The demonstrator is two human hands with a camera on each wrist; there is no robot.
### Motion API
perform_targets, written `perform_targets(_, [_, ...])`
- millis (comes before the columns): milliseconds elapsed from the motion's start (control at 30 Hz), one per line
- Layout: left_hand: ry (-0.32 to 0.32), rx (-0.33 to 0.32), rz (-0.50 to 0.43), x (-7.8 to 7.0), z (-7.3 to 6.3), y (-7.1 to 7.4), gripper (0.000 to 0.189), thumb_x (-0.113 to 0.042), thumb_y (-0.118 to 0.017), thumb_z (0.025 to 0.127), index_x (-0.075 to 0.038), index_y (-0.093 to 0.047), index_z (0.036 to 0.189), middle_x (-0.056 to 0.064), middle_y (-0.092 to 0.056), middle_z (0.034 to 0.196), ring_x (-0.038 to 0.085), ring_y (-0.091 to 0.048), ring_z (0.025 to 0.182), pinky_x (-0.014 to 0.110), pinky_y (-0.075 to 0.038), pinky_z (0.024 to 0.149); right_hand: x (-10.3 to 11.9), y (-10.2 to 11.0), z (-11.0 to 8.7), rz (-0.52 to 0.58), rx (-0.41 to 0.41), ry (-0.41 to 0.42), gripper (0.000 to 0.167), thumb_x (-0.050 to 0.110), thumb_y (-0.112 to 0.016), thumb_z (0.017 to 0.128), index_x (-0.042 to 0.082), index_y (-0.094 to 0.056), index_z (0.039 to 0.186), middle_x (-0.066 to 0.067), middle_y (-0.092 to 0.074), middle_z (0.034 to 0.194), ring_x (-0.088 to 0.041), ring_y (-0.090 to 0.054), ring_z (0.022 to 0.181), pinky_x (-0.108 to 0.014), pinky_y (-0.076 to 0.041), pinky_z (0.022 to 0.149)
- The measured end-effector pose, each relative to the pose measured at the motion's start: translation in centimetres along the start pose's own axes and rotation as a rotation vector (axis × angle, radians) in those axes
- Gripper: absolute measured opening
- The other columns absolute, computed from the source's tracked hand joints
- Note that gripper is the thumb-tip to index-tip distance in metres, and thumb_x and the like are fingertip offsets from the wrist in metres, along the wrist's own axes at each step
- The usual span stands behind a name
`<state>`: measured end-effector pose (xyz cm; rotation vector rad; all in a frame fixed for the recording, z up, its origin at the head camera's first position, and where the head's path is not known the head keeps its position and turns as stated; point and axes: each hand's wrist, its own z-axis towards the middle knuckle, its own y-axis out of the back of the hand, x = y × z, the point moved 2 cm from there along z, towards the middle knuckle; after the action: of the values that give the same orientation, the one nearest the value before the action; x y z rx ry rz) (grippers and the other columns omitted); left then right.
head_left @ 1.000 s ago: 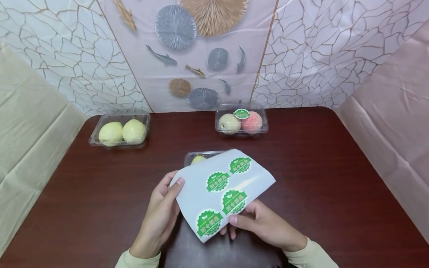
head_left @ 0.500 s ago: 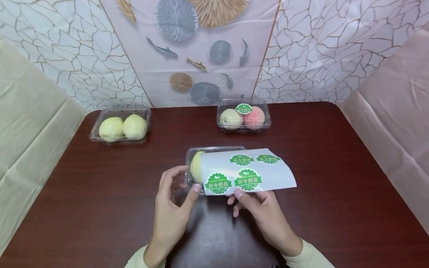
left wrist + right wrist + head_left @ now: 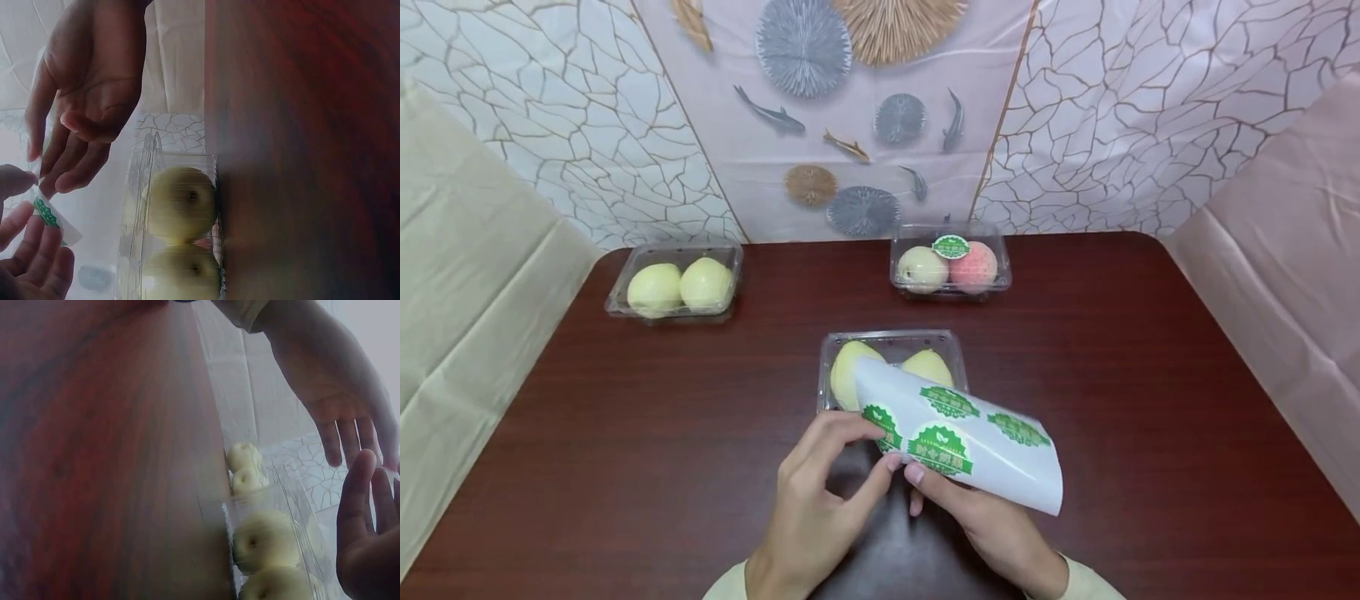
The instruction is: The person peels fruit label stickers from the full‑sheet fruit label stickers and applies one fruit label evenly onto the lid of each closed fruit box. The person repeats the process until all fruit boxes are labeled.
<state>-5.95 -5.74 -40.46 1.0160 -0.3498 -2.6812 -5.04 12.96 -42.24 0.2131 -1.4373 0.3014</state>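
A white sheet of round green stickers (image 3: 1000,467) is bent over in front of me. My right hand (image 3: 1000,529) holds its near edge, thumb on top and the other fingers mostly hidden beneath. At the sheet's left end, my left hand (image 3: 820,492) pinches the corner by a green sticker (image 3: 880,417), index finger on the sticker and thumb at the edge. Just beyond lies a clear plastic clamshell box (image 3: 891,337) with two yellow-green pears (image 3: 847,375), partly covered by the sheet in the head view. The left wrist view shows the sheet's corner (image 3: 69,232) at my left fingers.
On the dark red-brown table (image 3: 625,467), another clamshell box (image 3: 617,296) with two pears stands at the back left. A third box (image 3: 898,287), at the back centre, holds a pale fruit and a pink one under a green sticker. Patterned cloth (image 3: 700,125) hangs behind.
My left hand first let go of the sheet's left side, then moved right to pinch its near left corner. My right hand has turned the sheet, its right end now tilting toward me.
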Motion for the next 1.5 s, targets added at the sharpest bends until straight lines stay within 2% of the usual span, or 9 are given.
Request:
perform_targets(267, [0.001,0.025,-0.020,-0.1,-0.3,-0.3,0.029,-0.005,-0.084,0.088,-0.010,-0.074,0.115,0.003,-0.072,0.111,0.018,-0.070,0.102,0.022,-0.053,0.096,0.0,0.1,0.1,-0.043,-0.027,0.098,0.017,0.000,-0.062,0.104,0.000,-0.071,0.119,-0.014,-0.071,0.081,-0.022,-0.070,0.082,-0.022,-0.053,0.088])
perform_targets(433, [0.013,0.043,-0.030,0.0,-0.4,-0.3,0.027,-0.002,-0.082,0.088,-0.011,-0.076,0.113,0.002,-0.075,0.109,0.016,-0.072,0.098,0.023,-0.055,0.091,-0.2,0.2,0.0,-0.023,-0.043,0.123,0.019,-0.004,-0.062,0.103,-0.004,-0.067,0.121,-0.010,-0.075,0.098,-0.026,-0.068,0.074,-0.027,-0.058,0.082])
perform_targets(700, [0.236,0.091,-0.221,0.3,-0.2,-0.2,0.021,-0.003,-0.083,0.090,-0.014,-0.081,0.107,-0.001,-0.079,0.104,0.017,-0.075,0.096,0.028,-0.060,0.082,-0.4,0.4,-0.1,-0.010,-0.070,0.155,0.021,-0.008,-0.062,0.102,-0.003,-0.067,0.121,-0.002,-0.074,0.105,-0.022,-0.067,0.078,-0.033,-0.060,0.069])
perform_targets(833, [0.287,0.095,-0.285,0.5,-0.1,0.0,0.018,-0.001,-0.081,0.091,-0.013,-0.082,0.105,0.000,-0.079,0.104,0.018,-0.075,0.101,0.028,-0.060,0.087,-0.3,0.5,-0.1,-0.016,-0.074,0.196,0.024,-0.011,-0.062,0.100,-0.001,-0.067,0.122,-0.001,-0.074,0.105,-0.022,-0.066,0.075,-0.033,-0.059,0.068])
perform_targets(1000, [0.317,0.043,-0.308,0.7,-0.2,0.2,0.015,0.003,-0.077,0.094,-0.011,-0.080,0.099,0.004,-0.078,0.097,0.015,-0.073,0.089,0.027,-0.060,0.080,-0.1,0.9,0.1,-0.048,-0.109,0.201,0.025,-0.011,-0.064,0.099,-0.004,-0.070,0.121,-0.001,-0.074,0.101,-0.024,-0.066,0.067,-0.030,-0.057,0.070])
perform_targets(1133, [0.401,-0.013,-0.312,1.0,-0.3,0.5,0.014,0.004,-0.075,0.094,-0.009,-0.078,0.097,0.005,-0.076,0.093,0.013,-0.069,0.082,0.026,-0.059,0.074,0.1,1.5,0.4,-0.035,-0.189,0.122,0.019,-0.006,-0.064,0.100,-0.003,-0.073,0.116,-0.003,-0.073,0.095,-0.023,-0.066,0.060,-0.029,-0.056,0.072])
perform_targets(1267, [0.486,-0.085,-0.311,1.1,-0.3,0.8,0.013,0.004,-0.075,0.094,-0.009,-0.078,0.096,0.005,-0.075,0.088,0.014,-0.069,0.078,0.025,-0.058,0.071,0.2,2.4,0.8,0.056,-0.300,0.065,0.015,-0.004,-0.062,0.103,0.002,-0.074,0.110,-0.007,-0.074,0.094,-0.021,-0.065,0.058,-0.032,-0.058,0.064])
perform_targets(1367, [0.500,-0.132,-0.307,1.2,-0.4,1.0,0.011,0.005,-0.075,0.094,-0.006,-0.078,0.096,0.005,-0.074,0.085,0.012,-0.068,0.077,0.025,-0.059,0.074,0.3,3.5,1.3,0.100,-0.419,0.043,0.012,-0.001,-0.062,0.104,0.004,-0.073,0.105,-0.009,-0.071,0.088,-0.019,-0.064,0.059,-0.033,-0.056,0.055])
perform_targets(1500, [0.492,-0.162,-0.320,1.5,-0.4,1.4,0.007,0.006,-0.072,0.095,0.000,-0.076,0.096,0.005,-0.074,0.088,0.011,-0.069,0.082,0.025,-0.059,0.080,0.1,6.0,2.3,0.172,-0.590,-0.059,0.009,0.011,-0.064,0.106,0.004,-0.069,0.106,-0.005,-0.061,0.084,-0.015,-0.059,0.070,-0.029,-0.053,0.052])
